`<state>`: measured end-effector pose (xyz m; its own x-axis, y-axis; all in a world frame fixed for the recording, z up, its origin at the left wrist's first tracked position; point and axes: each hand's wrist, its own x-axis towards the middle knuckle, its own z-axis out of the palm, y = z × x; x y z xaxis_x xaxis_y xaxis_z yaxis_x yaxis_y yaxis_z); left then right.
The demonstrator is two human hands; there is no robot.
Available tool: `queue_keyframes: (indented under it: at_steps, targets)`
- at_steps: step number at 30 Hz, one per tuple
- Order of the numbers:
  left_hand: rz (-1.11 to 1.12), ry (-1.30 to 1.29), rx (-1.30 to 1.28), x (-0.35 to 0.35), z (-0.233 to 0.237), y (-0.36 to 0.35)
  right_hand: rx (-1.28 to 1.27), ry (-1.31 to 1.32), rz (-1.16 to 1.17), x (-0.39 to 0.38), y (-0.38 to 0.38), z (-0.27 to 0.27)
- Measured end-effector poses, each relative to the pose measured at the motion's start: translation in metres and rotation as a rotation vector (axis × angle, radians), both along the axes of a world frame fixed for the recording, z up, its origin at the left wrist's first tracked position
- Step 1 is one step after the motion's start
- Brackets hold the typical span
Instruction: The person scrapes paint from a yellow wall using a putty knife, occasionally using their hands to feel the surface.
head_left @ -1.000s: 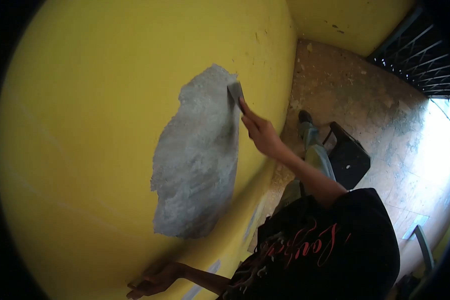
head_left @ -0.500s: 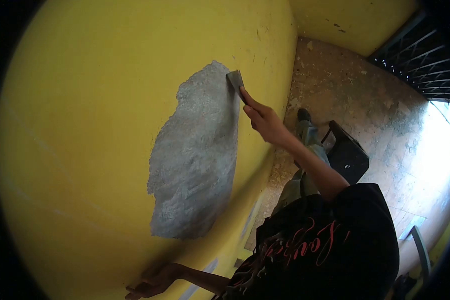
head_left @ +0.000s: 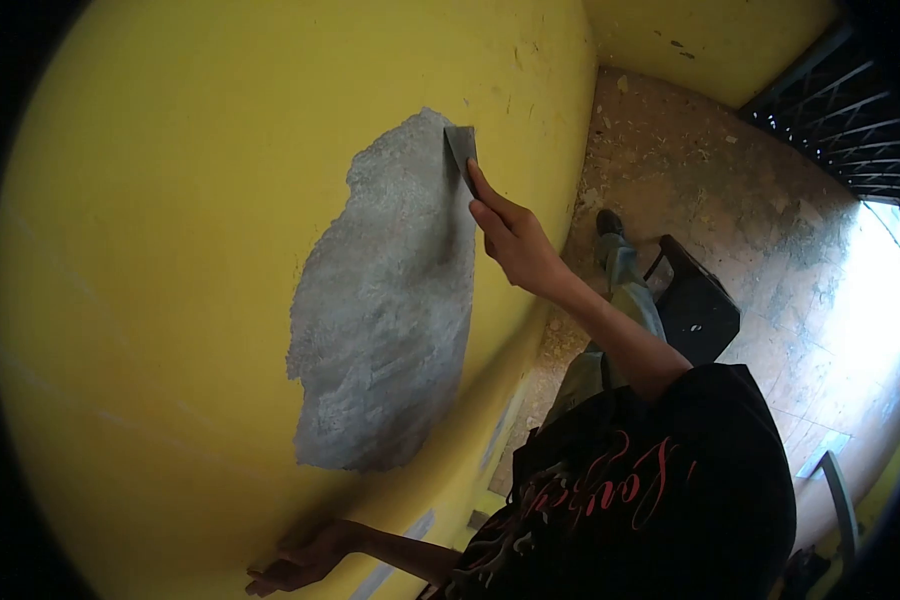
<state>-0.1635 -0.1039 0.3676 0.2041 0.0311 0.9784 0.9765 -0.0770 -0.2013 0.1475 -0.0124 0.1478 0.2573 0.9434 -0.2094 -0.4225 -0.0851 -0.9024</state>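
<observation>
The yellow wall (head_left: 190,250) has a rough-edged grey patch (head_left: 380,300) where bare surface shows. My right hand (head_left: 515,240) is closed round a flat metal scraper (head_left: 461,150), whose wide blade lies at the upper right edge of the patch. Its handle is mostly hidden by my fingers. Low on the same wall, below the patch, my left hand (head_left: 305,560) is open and holds nothing. Its fingers are extended and it is against or very near the yellow surface; contact is hard to tell.
Below are my shoe (head_left: 610,222) and a black box-like object (head_left: 697,312) on the dusty, debris-strewn floor (head_left: 670,150). A dark metal grille (head_left: 830,110) stands at the upper right. A grey curved bar (head_left: 840,500) is at the lower right.
The scraper and my right hand have shifted slightly left, and the blade now faces the camera more flatly. My left hand has barely moved. The view has shifted a little.
</observation>
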Motion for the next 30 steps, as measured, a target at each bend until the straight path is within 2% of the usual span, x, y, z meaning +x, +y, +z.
queue_keyframes:
  at_steps: [1,2,4,6,8,9,10,12,13,15,16,18,20,21,22,23,24,26,28,30]
  targets:
    - [0.019,0.017,0.003,0.001,0.000,0.001,0.043,-0.028,-0.094,-0.004,0.004,0.003]
    - [0.020,0.018,0.006,0.002,-0.001,0.003,0.045,-0.026,-0.094,0.004,0.014,0.007]
    - [0.010,0.005,0.014,0.003,0.001,0.003,-0.057,-0.129,-0.184,0.029,0.039,0.015]
    - [-0.018,0.005,0.021,0.005,0.001,0.003,0.034,-0.187,-0.302,0.007,0.043,-0.010]
    - [-0.048,-0.007,0.028,0.006,0.001,0.004,0.266,-0.744,-0.490,-0.020,0.020,-0.035]
    - [-0.054,-0.003,0.016,0.007,0.001,0.004,0.133,-0.438,-0.266,-0.025,-0.004,-0.015]
    - [-0.055,0.001,0.001,0.007,0.000,0.004,0.123,-0.436,-0.261,-0.017,-0.006,-0.002]
    - [-0.056,-0.008,-0.018,0.008,-0.001,0.004,-0.155,0.096,0.035,0.004,-0.002,0.017]
    - [-0.065,-0.012,-0.017,0.009,-0.001,0.005,-0.150,0.091,0.029,-0.004,-0.002,0.009]
    - [-0.084,-0.023,-0.019,0.010,-0.002,0.005,0.031,-0.280,-0.107,-0.028,-0.002,-0.020]
    - [-0.088,-0.017,-0.028,0.011,-0.002,0.005,0.026,-0.276,-0.107,-0.018,0.001,-0.015]
    - [-0.075,0.002,-0.059,0.011,-0.002,0.005,-0.157,-0.013,-0.068,0.011,0.010,0.001]
    - [-0.070,-0.010,-0.060,0.011,-0.003,0.005,-0.236,0.026,-0.024,0.003,0.014,-0.003]
    - [-0.085,-0.016,-0.052,0.012,-0.002,0.006,-0.061,-0.268,-0.113,-0.022,0.003,-0.015]
    - [-0.095,-0.015,-0.053,0.012,-0.002,0.006,0.106,-0.555,-0.196,-0.028,0.000,-0.005]
    - [-0.091,-0.011,-0.061,0.010,-0.001,0.007,0.065,-0.329,-0.090,-0.021,-0.006,-0.002]
    - [-0.073,-0.018,-0.061,0.004,-0.005,0.006,0.052,-0.326,-0.076,-0.012,-0.004,-0.004]
    - [-0.050,-0.026,-0.062,0.004,-0.002,-0.001,-0.308,0.146,0.060,0.022,0.011,0.019]
    - [-0.164,-0.071,-0.047,0.011,0.000,0.004,-0.261,0.098,0.009,0.002,0.007,0.007]
    - [-0.185,-0.084,-0.037,0.013,0.000,0.009,0.292,-0.848,-0.400,-0.030,0.000,-0.034]
